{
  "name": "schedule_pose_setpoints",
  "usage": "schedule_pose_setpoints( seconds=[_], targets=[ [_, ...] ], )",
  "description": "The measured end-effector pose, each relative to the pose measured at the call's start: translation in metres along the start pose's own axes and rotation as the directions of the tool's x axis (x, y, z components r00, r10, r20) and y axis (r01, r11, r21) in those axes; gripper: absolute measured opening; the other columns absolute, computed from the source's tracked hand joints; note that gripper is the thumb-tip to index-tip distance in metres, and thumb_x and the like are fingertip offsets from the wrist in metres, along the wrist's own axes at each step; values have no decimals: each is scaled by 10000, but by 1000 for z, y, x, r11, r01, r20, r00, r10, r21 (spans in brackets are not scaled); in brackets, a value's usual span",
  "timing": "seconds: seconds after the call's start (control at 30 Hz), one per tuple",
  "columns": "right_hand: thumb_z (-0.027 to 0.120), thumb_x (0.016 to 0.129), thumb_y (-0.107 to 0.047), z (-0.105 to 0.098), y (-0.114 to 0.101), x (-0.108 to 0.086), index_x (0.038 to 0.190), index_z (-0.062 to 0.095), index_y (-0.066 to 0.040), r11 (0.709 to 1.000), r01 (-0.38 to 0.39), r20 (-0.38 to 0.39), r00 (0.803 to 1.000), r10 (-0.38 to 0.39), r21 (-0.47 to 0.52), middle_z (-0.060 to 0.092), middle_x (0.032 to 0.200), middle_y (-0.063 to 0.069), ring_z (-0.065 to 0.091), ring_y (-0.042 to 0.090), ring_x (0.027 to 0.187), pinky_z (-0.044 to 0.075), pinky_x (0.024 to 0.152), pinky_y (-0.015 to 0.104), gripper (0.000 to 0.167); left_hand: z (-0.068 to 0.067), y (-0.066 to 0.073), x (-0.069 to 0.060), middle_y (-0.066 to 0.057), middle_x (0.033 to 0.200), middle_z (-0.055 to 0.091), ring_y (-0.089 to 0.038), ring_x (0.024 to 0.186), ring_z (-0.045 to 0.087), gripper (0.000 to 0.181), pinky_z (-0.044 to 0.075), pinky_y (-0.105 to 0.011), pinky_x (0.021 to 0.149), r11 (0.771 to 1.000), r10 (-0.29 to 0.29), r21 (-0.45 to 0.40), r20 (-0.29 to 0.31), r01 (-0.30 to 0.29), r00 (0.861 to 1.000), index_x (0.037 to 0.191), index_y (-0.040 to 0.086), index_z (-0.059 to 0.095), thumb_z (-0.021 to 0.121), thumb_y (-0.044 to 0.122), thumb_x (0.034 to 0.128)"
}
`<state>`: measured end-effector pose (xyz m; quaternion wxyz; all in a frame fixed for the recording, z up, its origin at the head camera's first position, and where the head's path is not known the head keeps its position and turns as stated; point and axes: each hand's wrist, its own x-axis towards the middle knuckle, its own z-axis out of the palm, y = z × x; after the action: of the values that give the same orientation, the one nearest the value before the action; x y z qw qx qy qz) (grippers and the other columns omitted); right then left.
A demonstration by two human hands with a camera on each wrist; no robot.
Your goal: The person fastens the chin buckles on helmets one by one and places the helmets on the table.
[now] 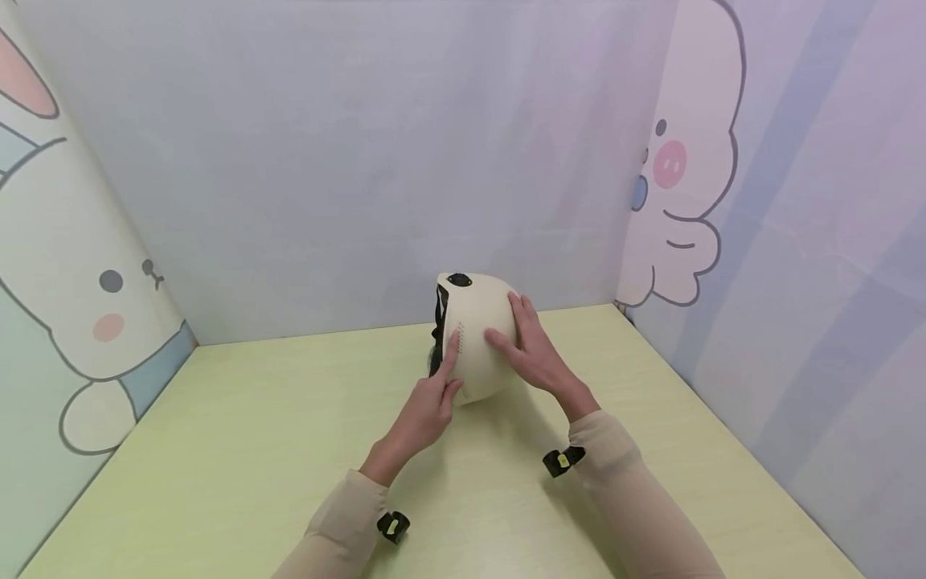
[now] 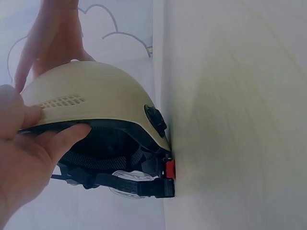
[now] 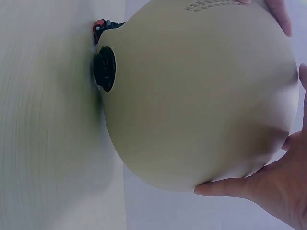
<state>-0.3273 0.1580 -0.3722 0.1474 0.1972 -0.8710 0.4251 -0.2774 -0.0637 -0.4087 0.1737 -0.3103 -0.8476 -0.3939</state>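
A cream helmet (image 1: 481,354) stands on its side on the table, its open underside facing left in the head view. My left hand (image 1: 427,410) grips the rim near the row of small vents; in the left wrist view the thumb of this hand (image 2: 29,158) lies by the black lining (image 2: 105,146). Spread over the rounded outer shell (image 3: 201,96) is my right hand (image 1: 538,354), with thumb and fingers apart and bent around the dome. A black strap (image 2: 129,184) with a red buckle (image 2: 170,169) hangs at the helmet's underside, touching the table.
The pale yellow-green table (image 1: 289,418) surrounds the helmet. Behind it rises a plain light curtain (image 1: 362,161), with cartoon-printed panels at the left (image 1: 65,241) and right (image 1: 817,241). Black bands are on both forearms.
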Motion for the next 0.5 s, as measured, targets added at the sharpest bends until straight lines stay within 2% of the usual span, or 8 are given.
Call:
schedule_pose_setpoints(
  seconds=[0.3,0.5],
  targets=[
    [587,963,-519,1,1,2,1610,106,-96,1000,6,-12,1000,-5,7,100,1638,180,294,404,1421,335,1082,603,910,1,2,0,40,586,434,-146,573,449,745,485,-351,708,1000,2,12,29,-2,1000,1624,231,119,522,33,1029],
    [606,944,-539,1,1,2,1616,109,-133,1000,-15,-13,1000,15,-3,49,1645,206,212,419,1460,311,1088,619,930,1,2,0,16,631,471,-180,650,505,732,518,-383,770,1000,10,19,27,-10,1000,1623,216,130,516,31,1030]
  ],
)
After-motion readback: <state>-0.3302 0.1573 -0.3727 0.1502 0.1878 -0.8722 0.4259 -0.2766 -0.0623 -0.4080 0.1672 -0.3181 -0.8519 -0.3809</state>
